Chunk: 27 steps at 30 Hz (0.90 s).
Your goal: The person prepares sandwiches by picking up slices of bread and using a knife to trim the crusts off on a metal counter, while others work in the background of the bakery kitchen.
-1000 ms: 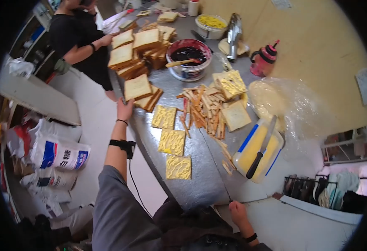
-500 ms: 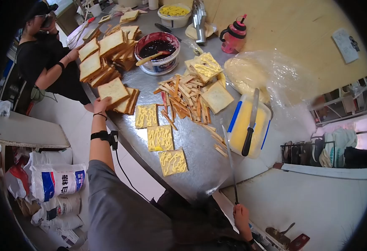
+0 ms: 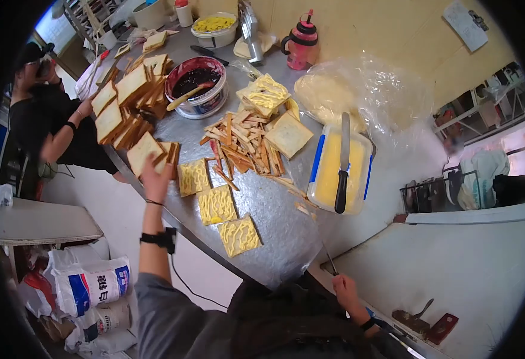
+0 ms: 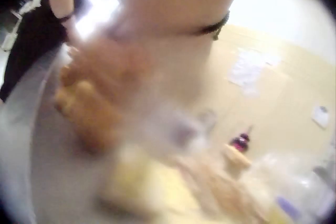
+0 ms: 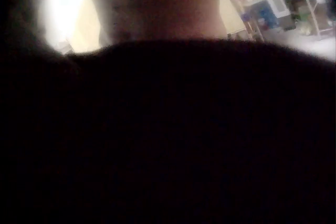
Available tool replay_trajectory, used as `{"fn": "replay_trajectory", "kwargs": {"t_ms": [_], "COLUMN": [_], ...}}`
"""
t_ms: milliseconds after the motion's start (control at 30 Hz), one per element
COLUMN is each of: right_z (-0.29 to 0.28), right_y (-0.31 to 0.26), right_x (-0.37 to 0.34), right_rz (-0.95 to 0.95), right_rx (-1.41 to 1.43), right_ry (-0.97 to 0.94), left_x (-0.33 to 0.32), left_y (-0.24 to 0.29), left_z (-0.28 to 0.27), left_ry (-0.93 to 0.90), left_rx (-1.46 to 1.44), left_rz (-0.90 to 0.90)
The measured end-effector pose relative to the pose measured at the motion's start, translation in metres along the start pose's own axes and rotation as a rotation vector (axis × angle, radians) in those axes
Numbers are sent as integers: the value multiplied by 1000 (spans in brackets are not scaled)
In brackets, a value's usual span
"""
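My left hand (image 3: 156,179) reaches to the near edge of a bread slice (image 3: 143,153) on a small stack, its extended fingers touching the bread. Beside it on the metal table, three slices with yellow squiggles, one of them the middle slice (image 3: 217,204), lie in a slanting row. At the table's near edge my right hand (image 3: 346,294) grips the handle of a long thin knife (image 3: 329,261), blade pointing up and away. The left wrist view is blurred, with brown bread (image 4: 94,113) in it. Dark cloth fills most of the right wrist view, hiding that hand.
Cut crusts (image 3: 241,143) lie mid-table near a tub of dark jam (image 3: 196,87) and taller bread stacks (image 3: 132,85). At the right, a knife (image 3: 343,167) rests across a container of yellow spread (image 3: 328,188). Another person (image 3: 53,128) stands at the far left.
My left hand has shifted from the slice's left corner toward its near right edge. My right hand still holds the knife, whose blade rose and then dropped lower. The head view has turned right.
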State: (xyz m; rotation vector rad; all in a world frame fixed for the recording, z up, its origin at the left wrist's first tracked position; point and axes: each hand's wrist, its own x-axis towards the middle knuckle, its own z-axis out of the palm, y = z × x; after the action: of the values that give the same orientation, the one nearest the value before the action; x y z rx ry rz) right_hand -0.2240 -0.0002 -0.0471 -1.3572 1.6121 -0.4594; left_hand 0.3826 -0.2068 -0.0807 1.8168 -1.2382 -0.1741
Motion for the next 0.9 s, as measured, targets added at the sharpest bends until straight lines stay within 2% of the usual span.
{"fn": "replay_trajectory", "kwargs": {"t_ms": [67,133,200,267,333,433,467,600,733,867,900], "right_z": [-5,-16,-24,-34,-46,-70,-76,-100,-117,-131,-132], "right_y": [11,-2,-13,-15,-13,-17,-11,16,17,12,12], "right_x": [13,35,50,62,72,83,88,109,125,138,141], "right_rz": [-38,-93,-139,-167,-174,-148,-141,-161,-191,-261,-288], "right_rx": [129,245,307,370,431,463,461,486,495,433,405], "right_ry": [-32,-88,-59,-59,-92,-62,-50,-35,-18,-32,-49], "left_x": [-17,-28,-28,-23,-15,-2,0,14,13,-8,-17], "left_y": [63,126,184,195,211,229,235,237,238,236,249], "left_z": [31,75,116,175,218,252,260,274,268,243,230], "left_ry": [-305,-452,-479,-437,-517,-589,-609,-727,-656,-515,-469], "left_rx": [56,-184,-227,-59,159,516,638,748,726,179,99], "left_rz": [191,139,182,280,170,47,16,-179,-33,179,164]}}
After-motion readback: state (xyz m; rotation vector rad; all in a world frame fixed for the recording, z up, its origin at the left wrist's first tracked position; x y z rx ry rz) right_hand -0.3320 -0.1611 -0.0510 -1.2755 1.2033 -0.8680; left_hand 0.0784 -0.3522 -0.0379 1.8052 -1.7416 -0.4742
